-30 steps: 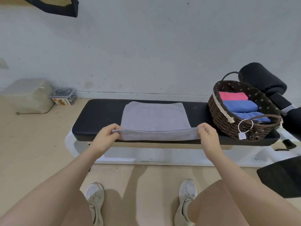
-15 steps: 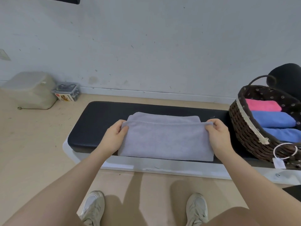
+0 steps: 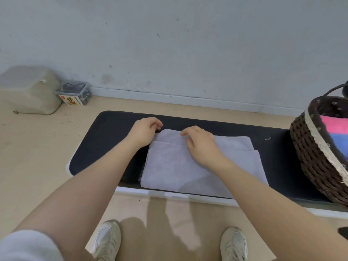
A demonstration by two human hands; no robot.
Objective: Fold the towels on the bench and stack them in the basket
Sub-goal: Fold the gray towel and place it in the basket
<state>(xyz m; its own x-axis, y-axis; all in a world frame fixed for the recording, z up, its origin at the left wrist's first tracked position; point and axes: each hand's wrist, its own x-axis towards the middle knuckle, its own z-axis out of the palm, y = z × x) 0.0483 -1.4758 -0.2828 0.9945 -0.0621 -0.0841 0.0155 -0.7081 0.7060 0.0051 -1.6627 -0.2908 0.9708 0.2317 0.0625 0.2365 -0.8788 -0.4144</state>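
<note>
Two hands are over the grey towel (image 3: 188, 166), which lies folded on the black desk (image 3: 105, 140), its near edge at the desk's front rim. Left hand (image 3: 144, 131) sits at the towel's far left corner, fingers curled; whether they pinch the cloth cannot be told. Right hand (image 3: 200, 145) rests on the upper layer, fingers bent and touching the fabric. Wicker basket (image 3: 308, 157) stands at the desk's right end, apart from the towel, holding a pink towel (image 3: 334, 125) and a blue towel (image 3: 339, 144).

small box (image 3: 72, 99), label print illegible
</note>
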